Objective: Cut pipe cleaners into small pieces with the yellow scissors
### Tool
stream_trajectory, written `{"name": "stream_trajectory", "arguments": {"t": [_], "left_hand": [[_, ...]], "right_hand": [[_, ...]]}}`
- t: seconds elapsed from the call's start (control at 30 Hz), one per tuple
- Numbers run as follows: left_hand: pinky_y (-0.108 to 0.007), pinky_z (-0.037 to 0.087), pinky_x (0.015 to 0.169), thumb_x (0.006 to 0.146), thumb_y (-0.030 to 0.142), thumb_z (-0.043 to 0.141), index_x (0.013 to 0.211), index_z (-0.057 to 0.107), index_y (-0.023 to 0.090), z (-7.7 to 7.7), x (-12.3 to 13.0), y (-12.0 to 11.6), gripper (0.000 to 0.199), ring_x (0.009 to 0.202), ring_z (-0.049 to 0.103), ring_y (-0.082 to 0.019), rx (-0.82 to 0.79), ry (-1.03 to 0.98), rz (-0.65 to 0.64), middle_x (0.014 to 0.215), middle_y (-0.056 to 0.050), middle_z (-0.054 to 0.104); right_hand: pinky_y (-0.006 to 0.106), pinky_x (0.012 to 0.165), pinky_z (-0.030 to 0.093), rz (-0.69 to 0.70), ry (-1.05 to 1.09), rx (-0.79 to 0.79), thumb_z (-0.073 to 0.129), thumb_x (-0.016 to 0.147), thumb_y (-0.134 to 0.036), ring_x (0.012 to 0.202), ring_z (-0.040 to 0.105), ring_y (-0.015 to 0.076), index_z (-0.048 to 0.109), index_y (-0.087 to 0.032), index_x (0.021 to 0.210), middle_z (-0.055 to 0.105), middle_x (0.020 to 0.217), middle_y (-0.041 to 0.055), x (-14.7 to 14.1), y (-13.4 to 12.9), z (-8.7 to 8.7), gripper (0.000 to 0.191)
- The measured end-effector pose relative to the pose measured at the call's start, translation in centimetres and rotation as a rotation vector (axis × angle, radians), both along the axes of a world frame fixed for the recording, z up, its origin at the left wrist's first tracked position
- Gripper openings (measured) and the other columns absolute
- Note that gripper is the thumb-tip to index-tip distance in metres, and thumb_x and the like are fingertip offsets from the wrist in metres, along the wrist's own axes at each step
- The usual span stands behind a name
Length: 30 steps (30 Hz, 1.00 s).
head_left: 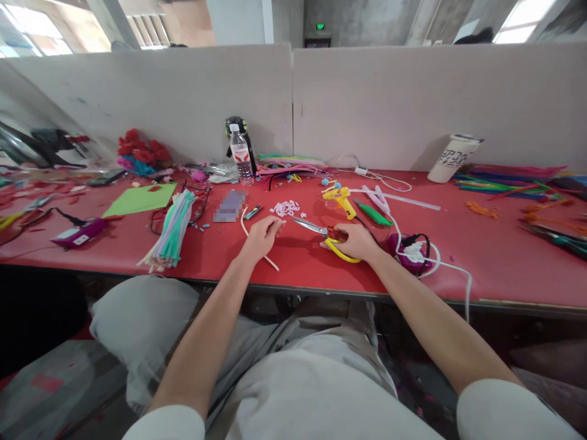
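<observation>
My right hand (358, 242) is wrapped around the yellow and red handles of a pair of scissors (312, 227). The metal blades point left, towards my other hand. My left hand (259, 238) has its thumb and fingertips pinched together just left of the scissor tips; whatever sits between them is too small to make out. Right behind the fingertips lies a loose pile of small pale pink cut pieces (285, 208). A cream-coloured pipe cleaner (271, 263) curves over the red table and passes beneath my left hand.
Beyond the scissors lie a yellow glue gun (339, 198) and a green-handled tool (373, 214). A bundle of pastel pipe cleaners (173, 232) is on the left, near green sheets (140, 200). A water bottle (241, 153) and a white tumbler (454, 159) stand by the partition (367, 104).
</observation>
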<state>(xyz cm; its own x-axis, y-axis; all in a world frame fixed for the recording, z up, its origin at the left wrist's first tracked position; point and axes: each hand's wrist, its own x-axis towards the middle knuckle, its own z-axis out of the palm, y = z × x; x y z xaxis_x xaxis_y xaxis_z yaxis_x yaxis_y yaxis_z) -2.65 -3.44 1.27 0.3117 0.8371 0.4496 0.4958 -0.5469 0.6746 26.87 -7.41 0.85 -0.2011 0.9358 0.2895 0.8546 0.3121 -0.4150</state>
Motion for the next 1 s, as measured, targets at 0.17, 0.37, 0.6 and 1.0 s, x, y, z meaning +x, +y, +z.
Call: {"name": "stream_trajectory", "arguments": {"t": [0.17,0.37,0.6,1.0], "left_hand": [[-0.027,0.046,0.068,0.098,0.040,0.041,0.091,0.061,0.018,0.01,-0.06,0.01,0.031,0.070,0.062,-0.015,-0.008,-0.007,-0.015,0.076,-0.003,0.064],[-0.027,0.046,0.068,0.097,0.040,0.042,0.090,0.062,0.018,0.21,0.02,-0.17,0.030,0.070,0.062,-0.015,-0.004,0.009,-0.017,0.077,-0.002,0.064],[-0.027,0.047,0.068,0.098,0.040,0.042,0.091,0.062,0.018,0.11,0.03,-0.21,0.030,0.069,0.062,-0.015,-0.017,0.004,-0.023,0.078,-0.003,0.064],[-0.027,0.046,0.067,0.097,0.041,0.042,0.089,0.061,0.019,0.46,0.28,-0.47,0.030,0.067,0.061,-0.015,-0.007,0.019,-0.009,0.075,-0.002,0.063]], "right_hand": [[0.028,0.053,0.024,0.018,-0.048,0.011,0.062,0.071,-0.072,0.055,0.043,0.0131,0.050,-0.022,0.064,0.053,0.058,-0.0009,-0.01,0.12,-0.01,0.052],[0.028,0.053,0.024,0.001,-0.058,-0.007,0.061,0.071,-0.072,0.055,0.045,0.0134,0.055,-0.022,0.067,0.056,0.059,-0.0005,-0.09,0.15,0.02,0.051],[0.027,0.054,0.025,-0.003,-0.069,0.003,0.062,0.071,-0.071,0.053,0.042,0.0121,0.050,-0.022,0.065,0.053,0.058,-0.0019,0.02,0.26,0.00,0.051],[0.028,0.054,0.024,0.015,-0.061,-0.007,0.061,0.072,-0.069,0.055,0.045,0.0131,0.050,-0.022,0.067,0.056,0.060,-0.0009,0.00,-0.11,0.29,0.049]]}}
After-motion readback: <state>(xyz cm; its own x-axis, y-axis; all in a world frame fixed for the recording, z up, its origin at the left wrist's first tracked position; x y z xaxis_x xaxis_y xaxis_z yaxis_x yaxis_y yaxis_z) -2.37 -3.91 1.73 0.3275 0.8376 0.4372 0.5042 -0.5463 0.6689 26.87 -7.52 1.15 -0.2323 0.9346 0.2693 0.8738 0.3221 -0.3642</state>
